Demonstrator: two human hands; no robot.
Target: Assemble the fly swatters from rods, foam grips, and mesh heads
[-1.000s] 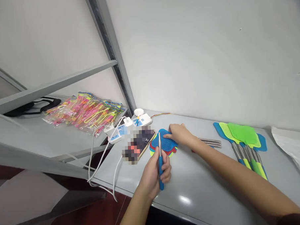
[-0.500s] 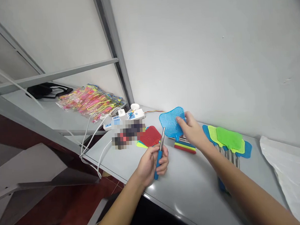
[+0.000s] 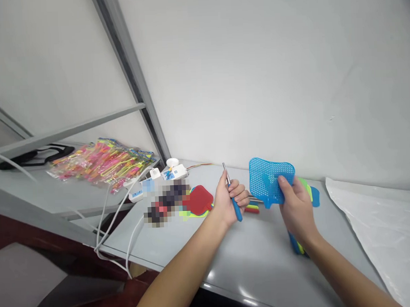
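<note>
My left hand (image 3: 227, 201) is closed around a telescopic fly swatter handle (image 3: 237, 211) with a blue grip; its thin metal rod points up past my thumb. In my right hand (image 3: 297, 208) is a blue perforated fly swatter head (image 3: 260, 180), pinched at its right side with its short stub downward. The head and the rod are apart. Behind my left hand lie stacked swatter heads, a red one (image 3: 199, 200) on top. More metal rods (image 3: 256, 199) with coloured grips rest between my hands, partly covered. My right hand hides most of a pile of swatters (image 3: 315, 196).
A white plastic sheet (image 3: 360, 210) covers the table's right end. To the left are power strips (image 3: 174, 172) with white cables and a pixelated patch. Colourful packets (image 3: 103, 162) fill a shelf beside a grey metal frame (image 3: 129, 61). A wall runs behind the table.
My right hand has moved right with the blue swatter head, which now faces me more squarely. My left hand has turned and shifted right with the handle. The view has swung rightward.
</note>
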